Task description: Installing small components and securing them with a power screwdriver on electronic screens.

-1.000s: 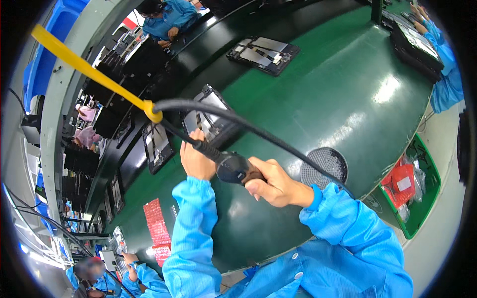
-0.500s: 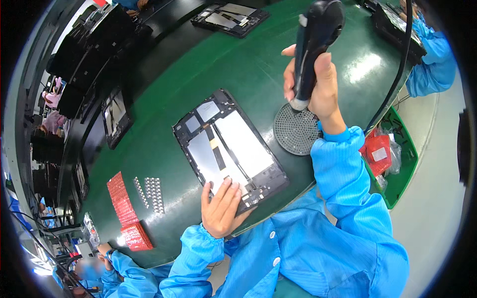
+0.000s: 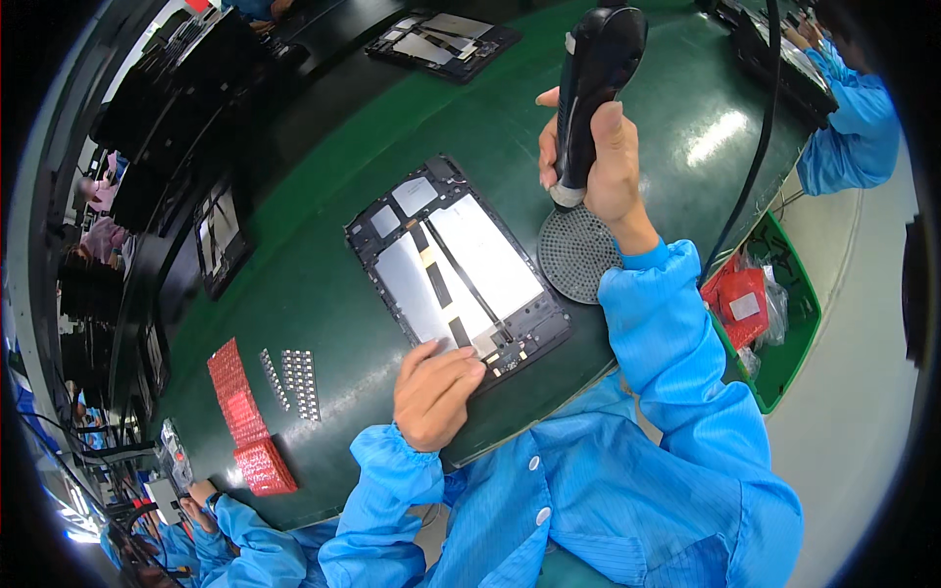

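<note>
An opened tablet (image 3: 490, 250) lies tilted on the green table, its insides facing up with silver battery panels, black flex strips and a small board at the near end. My left hand (image 3: 433, 397) is closed over its near left edge, fingers bent and pressed together on top; the thumb is hidden. To the right, my right hand (image 3: 610, 162) is wrapped round the handle of a black handheld scanner (image 3: 600, 59), held up with its wide head away from me. Below that hand is a round grey perforated disc (image 3: 573, 250), partly covered by my wrist.
Red bubble wrap (image 3: 245, 416) and strips of small parts (image 3: 299, 384) lie at the left. More opened tablets (image 3: 446, 44) are at the far side. A black cable (image 3: 755, 167) hangs at right, above a green crate (image 3: 784, 363) with red bags. Co-workers sit at both sides.
My left fingers have gone from lying flat to bent, sliding toward the tablet's near end. My right hand and the scanner have moved slightly left.
</note>
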Action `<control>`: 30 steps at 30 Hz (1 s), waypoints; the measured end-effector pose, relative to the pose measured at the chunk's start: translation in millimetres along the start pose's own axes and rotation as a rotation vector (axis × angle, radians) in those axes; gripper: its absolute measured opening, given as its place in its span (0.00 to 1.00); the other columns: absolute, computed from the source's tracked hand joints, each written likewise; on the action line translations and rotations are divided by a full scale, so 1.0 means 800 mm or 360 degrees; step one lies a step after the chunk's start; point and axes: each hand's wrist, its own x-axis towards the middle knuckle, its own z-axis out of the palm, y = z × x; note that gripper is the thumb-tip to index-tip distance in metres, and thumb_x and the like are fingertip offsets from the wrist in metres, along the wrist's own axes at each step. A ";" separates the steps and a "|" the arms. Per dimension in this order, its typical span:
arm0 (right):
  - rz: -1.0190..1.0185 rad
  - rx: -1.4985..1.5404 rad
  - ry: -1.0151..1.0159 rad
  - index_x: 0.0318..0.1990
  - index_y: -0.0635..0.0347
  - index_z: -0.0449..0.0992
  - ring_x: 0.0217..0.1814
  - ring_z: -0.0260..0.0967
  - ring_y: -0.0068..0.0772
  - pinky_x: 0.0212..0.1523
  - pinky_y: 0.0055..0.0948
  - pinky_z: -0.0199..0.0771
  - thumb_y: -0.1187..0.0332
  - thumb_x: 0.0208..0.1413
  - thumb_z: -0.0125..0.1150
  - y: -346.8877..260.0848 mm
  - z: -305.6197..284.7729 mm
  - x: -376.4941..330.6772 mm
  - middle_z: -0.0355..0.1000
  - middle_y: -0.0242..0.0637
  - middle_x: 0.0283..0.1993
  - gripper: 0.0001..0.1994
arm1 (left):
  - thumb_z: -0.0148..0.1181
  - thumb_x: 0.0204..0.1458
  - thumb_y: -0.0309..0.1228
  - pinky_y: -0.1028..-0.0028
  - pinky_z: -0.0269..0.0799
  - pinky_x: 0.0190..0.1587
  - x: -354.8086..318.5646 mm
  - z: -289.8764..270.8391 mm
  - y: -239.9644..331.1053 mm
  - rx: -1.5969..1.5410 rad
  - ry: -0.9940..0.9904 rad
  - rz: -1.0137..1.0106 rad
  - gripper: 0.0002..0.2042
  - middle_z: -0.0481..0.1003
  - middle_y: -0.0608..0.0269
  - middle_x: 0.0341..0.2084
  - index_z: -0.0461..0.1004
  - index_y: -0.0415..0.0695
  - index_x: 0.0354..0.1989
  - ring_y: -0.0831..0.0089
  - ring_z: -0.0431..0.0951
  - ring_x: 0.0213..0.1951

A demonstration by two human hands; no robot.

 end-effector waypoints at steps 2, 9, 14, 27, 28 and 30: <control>0.0001 -0.0007 0.0005 0.49 0.72 0.66 0.18 0.66 0.25 0.20 0.23 0.67 0.36 0.59 0.35 0.003 -0.001 0.001 0.67 0.38 0.22 0.39 | 0.65 0.41 0.18 0.56 0.70 0.48 0.002 -0.002 -0.003 0.0049 0.0088 -0.0111 0.11 0.79 0.55 0.33 0.76 0.38 0.36 0.60 0.80 0.38; -0.0030 0.0176 0.0025 0.45 0.67 0.70 0.17 0.65 0.21 0.18 0.20 0.65 0.43 0.61 0.45 0.012 0.004 0.002 0.67 0.35 0.21 0.29 | 0.66 0.43 0.19 0.57 0.70 0.48 0.004 -0.013 -0.011 0.0124 0.0322 -0.0543 0.05 0.80 0.54 0.32 0.76 0.39 0.29 0.62 0.81 0.38; -0.0049 0.0166 0.0021 0.45 0.67 0.70 0.18 0.65 0.21 0.19 0.19 0.64 0.43 0.61 0.45 0.012 0.002 -0.001 0.67 0.35 0.21 0.29 | 0.69 0.39 0.19 0.67 0.73 0.41 0.001 -0.017 -0.012 0.0282 0.0430 -0.0558 0.08 0.78 0.56 0.27 0.77 0.38 0.29 0.61 0.80 0.34; -0.0066 0.0033 -0.0053 0.53 0.68 0.64 0.21 0.65 0.24 0.22 0.23 0.66 0.35 0.58 0.37 0.006 0.003 -0.006 0.67 0.34 0.24 0.38 | 0.64 0.48 0.21 0.77 0.75 0.33 -0.044 -0.040 -0.043 -0.0521 0.0543 -0.1589 0.05 0.79 0.56 0.27 0.78 0.33 0.33 0.73 0.80 0.30; -0.0062 0.0016 -0.0013 0.54 0.67 0.62 0.21 0.64 0.25 0.23 0.26 0.67 0.31 0.56 0.36 -0.003 0.003 -0.007 0.65 0.34 0.24 0.41 | 0.62 0.50 0.21 0.78 0.76 0.34 -0.030 -0.044 -0.047 -0.0724 0.0533 -0.1649 0.05 0.79 0.56 0.27 0.77 0.31 0.34 0.73 0.80 0.31; -0.0024 0.0193 -0.0076 0.54 0.67 0.60 0.20 0.64 0.26 0.24 0.29 0.66 0.28 0.53 0.33 -0.021 0.027 -0.006 0.64 0.35 0.23 0.44 | 0.60 0.52 0.21 0.79 0.76 0.36 -0.010 -0.049 -0.056 -0.0978 0.0577 -0.1716 0.06 0.79 0.57 0.27 0.76 0.29 0.34 0.74 0.80 0.31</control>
